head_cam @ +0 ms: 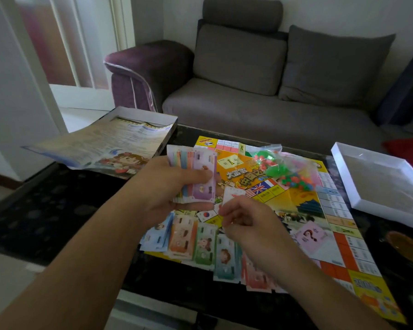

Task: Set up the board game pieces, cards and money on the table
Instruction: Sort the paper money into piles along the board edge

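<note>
A colourful game board (pixel 303 206) lies unfolded on the dark table (pixel 45 206). My left hand (pixel 167 184) is shut on a fanned stack of play money (pixel 198 172), a purple note on top, held above the board's left side. My right hand (pixel 246 217) pinches a single pale pink-and-white note (pixel 234 195) just right of the stack. Several sorted piles of play money (pixel 196 244) lie in a row along the board's near edge, below my hands. A clear plastic bag of small green and red game pieces (pixel 279 167) rests on the board's far half. A pink card (pixel 310 234) lies on the board to the right.
An open box half holding a printed rules sheet (pixel 100 144) sits at the table's far left corner. The white box lid (pixel 386 182) lies at the right edge, and a round dark dish (pixel 405 246) sits near it. A grey sofa (pixel 260 86) stands behind the table.
</note>
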### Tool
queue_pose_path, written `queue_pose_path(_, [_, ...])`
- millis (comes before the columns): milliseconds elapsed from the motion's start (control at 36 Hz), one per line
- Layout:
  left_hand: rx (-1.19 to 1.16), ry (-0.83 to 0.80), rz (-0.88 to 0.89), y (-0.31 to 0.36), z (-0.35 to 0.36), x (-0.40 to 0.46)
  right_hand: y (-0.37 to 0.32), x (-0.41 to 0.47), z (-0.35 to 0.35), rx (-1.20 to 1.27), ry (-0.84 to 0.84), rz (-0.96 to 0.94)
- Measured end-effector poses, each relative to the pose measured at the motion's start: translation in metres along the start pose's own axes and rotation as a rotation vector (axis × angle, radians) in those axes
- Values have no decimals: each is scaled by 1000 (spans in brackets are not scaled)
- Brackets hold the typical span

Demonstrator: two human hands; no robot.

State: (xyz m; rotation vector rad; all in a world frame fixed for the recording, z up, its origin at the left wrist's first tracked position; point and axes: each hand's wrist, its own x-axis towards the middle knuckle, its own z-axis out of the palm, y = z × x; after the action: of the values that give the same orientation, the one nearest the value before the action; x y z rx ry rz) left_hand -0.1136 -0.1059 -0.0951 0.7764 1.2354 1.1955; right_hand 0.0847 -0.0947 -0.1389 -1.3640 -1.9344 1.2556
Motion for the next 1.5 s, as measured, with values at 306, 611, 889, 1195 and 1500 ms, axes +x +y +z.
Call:
queue_pose_path(306, [152, -241, -39, -26, 69, -15, 20, -32, -59, 389, 169, -99])
queue_pose_path(611, [96, -207, -98, -34, 96, -11, 38, -41, -99, 308, 317, 41])
queue_pose_path(889, [94, -116, -116, -39, 99, -1, 71, -47, -135, -169, 211, 182])
queue_pose_path(1195, [98, -110, -105, -38, 106, 1, 72, -50, -134, -257, 81, 125])
queue_pose_path(1500, [109, -118, -97, -36, 104, -2, 63, -43, -138, -288, -18, 174])
